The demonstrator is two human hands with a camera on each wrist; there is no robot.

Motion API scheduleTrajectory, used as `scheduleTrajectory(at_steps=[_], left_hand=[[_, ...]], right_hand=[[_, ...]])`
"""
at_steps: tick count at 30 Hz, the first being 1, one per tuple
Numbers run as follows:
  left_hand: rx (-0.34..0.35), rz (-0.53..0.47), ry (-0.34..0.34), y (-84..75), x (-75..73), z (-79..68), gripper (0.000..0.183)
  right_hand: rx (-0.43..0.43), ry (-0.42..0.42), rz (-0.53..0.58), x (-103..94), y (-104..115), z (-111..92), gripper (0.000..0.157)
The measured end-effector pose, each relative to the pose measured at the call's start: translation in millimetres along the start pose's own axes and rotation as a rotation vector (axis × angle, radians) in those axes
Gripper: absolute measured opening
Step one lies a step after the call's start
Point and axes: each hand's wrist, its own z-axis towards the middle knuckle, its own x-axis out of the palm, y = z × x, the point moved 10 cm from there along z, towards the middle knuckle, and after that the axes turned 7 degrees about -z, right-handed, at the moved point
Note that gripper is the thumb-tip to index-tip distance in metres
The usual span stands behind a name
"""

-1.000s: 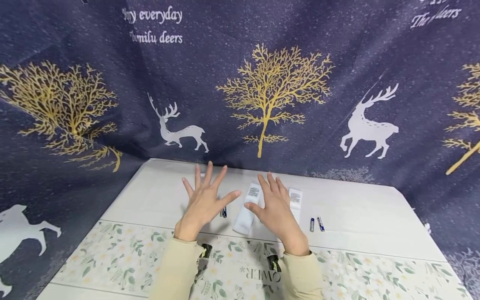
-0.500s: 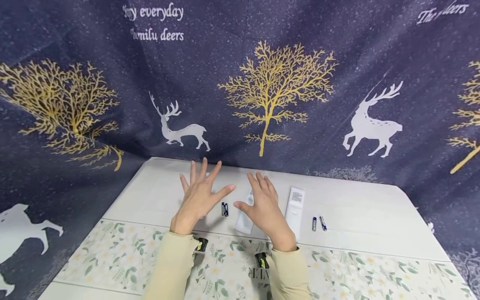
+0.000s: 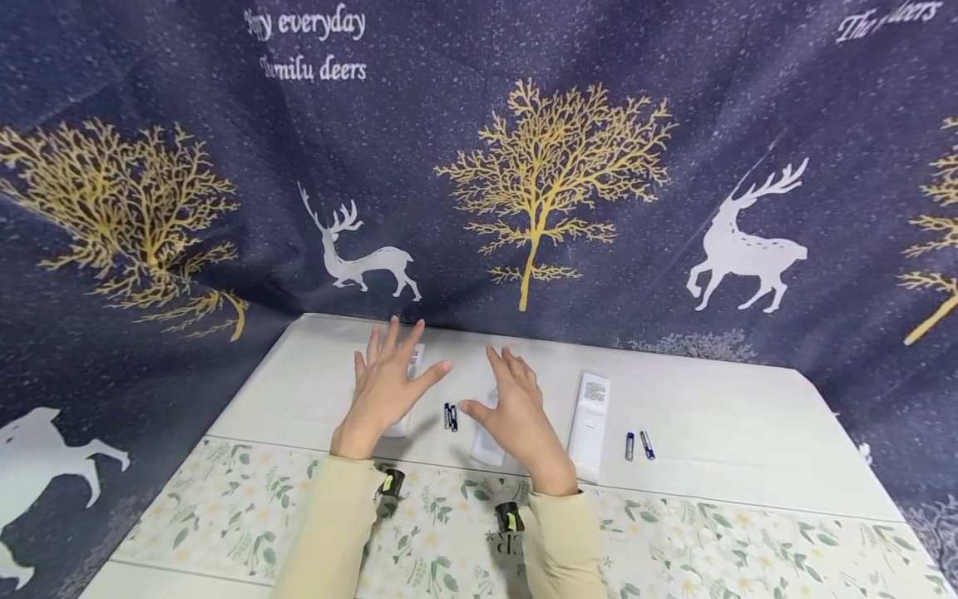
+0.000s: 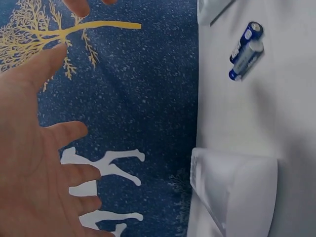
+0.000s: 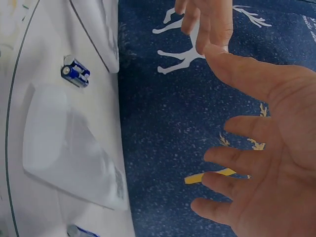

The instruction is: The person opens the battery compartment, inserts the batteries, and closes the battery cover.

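Fingers spread, my left hand point(image 3: 383, 387) is held in the air over a white remote control point(image 3: 399, 427), covering much of it. My right hand point(image 3: 520, 416) hovers likewise above a second white remote control point(image 3: 486, 445), thumb apart from the fingers. Neither palm holds anything in the left wrist and right wrist views. Between these two remotes lies a pair of blue-and-silver batteries point(image 3: 451, 417), side by side. A third remote control point(image 3: 590, 428), back side up with a printed label, lies right of my right hand.
Farther right are two more batteries, one nearly straight point(image 3: 629, 446) and one slanted point(image 3: 647, 445). A flowered strip point(image 3: 696, 541) crosses the front of the white table point(image 3: 748, 416). Behind it hangs a dark blue cloth point(image 3: 614, 274) with deer and trees.
Both hands have drifted left, still spread. The third remote control, partly covered before by the right hand, is now in full view, and the batteries between the hands show clearly.
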Motion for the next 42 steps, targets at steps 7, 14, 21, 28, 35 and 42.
scheduleTrajectory(at_steps=[7, 14, 21, 28, 35, 42], left_hand=[[-0.047, 0.005, 0.011, 18.7, -1.4, 5.0, 0.094], [-0.068, -0.031, 0.001, 30.9, -2.4, 9.6, 0.095], [-0.074, -0.045, -0.026, 38.5, -0.7, 12.5, 0.092], [-0.12, -0.041, -0.029, 51.0, 6.5, 13.4, 0.09], [-0.139, -0.075, -0.059, 62.2, 8.3, 12.5, 0.086], [-0.173, -0.106, -0.071, 66.5, 8.6, 12.0, 0.086]], right_hand=[[0.036, 0.028, 0.067, 13.1, 2, 9, 0.088], [0.043, 0.054, 0.071, 19.3, 5, 14, 0.088], [0.016, 0.058, 0.06, 19.6, 7, 19, 0.085], [0.005, 0.078, 0.067, 26.2, 13, 22, 0.085], [0.005, 0.105, 0.073, 31.1, 17, 21, 0.084], [0.012, 0.095, 0.088, 27.0, 16, 22, 0.083]])
